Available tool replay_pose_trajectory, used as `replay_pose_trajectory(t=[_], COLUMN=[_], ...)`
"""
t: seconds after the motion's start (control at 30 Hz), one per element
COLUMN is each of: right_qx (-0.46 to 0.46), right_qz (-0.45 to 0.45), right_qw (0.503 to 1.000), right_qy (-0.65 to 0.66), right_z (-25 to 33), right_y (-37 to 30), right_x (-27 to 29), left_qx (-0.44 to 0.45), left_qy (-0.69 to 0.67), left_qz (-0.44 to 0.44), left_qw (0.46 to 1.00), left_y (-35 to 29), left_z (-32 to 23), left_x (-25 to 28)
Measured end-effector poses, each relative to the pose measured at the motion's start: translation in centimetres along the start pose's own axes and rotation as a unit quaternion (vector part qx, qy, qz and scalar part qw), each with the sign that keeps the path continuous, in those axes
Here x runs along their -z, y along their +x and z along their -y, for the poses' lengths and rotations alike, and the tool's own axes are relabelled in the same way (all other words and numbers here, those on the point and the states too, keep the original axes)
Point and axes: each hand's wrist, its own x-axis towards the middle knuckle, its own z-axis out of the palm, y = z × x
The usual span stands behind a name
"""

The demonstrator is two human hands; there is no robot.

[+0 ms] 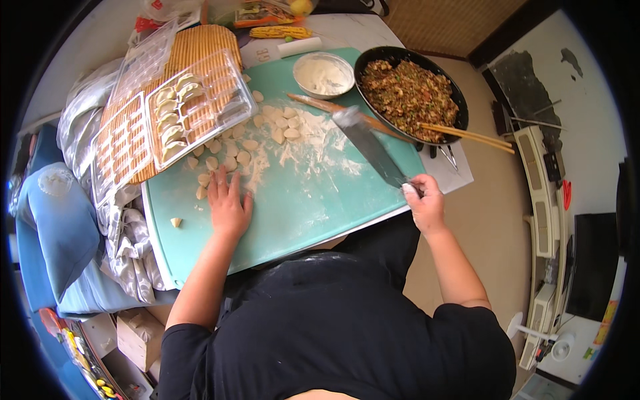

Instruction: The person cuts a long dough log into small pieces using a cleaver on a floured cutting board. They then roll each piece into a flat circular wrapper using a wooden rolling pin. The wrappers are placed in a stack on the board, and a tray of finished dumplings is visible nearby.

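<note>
My left hand (227, 205) lies palm down on the green mat (293, 213), fingers stretched out and touching or nearly touching the small dough pieces (231, 162). In my right hand (425, 202), at the mat's right edge, is a knife (373, 155) with a broad dark blade. Its far end looks whitish and blurred, and my fingers hide the handle. Beyond the blade a wooden rolling pin (313, 102) lies partly covered. More dough pieces and loose flour are scattered over the mat's far half; one cut piece (176, 222) sits alone at the left.
A bowl of flour (324, 75) stands at the back. To its right is a black pan (460, 110) of chopped filling, with chopsticks (477, 135) across its rim. At the left, a clear plastic tray (220, 127) holds several folded dumplings (172, 132) over a woven straw-coloured board (200, 41).
</note>
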Motion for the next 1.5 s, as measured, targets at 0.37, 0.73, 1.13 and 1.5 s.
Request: replay_pose_trajectory(t=[0.37, 0.73, 1.13, 1.5], right_qx=[0.269, 0.290, 0.221, 0.308], right_qz=[0.053, 0.146, 0.193, 0.079], right_qw=[0.854, 0.735, 0.747, 0.934], right_qy=[-0.441, -0.596, -0.596, -0.162], right_z=[13.6, 7.4, 3.6, 6.3], right_y=[22.4, 37.4, 40.0, 17.5], right_x=[-4.9, -18.3, -20.7, -16.3], left_qx=[0.043, 0.076, 0.062, 0.119], left_qy=[0.003, -0.007, -0.021, -0.030], left_qz=[0.050, 0.132, 0.095, -0.010], left_qw=[0.998, 0.988, 0.993, 0.992], left_y=[0.6, 2.1, 2.0, 0.8], left_z=[0.0, -0.8, -0.9, 0.3], left_x=[0.3, 2.1, 1.4, -0.1])
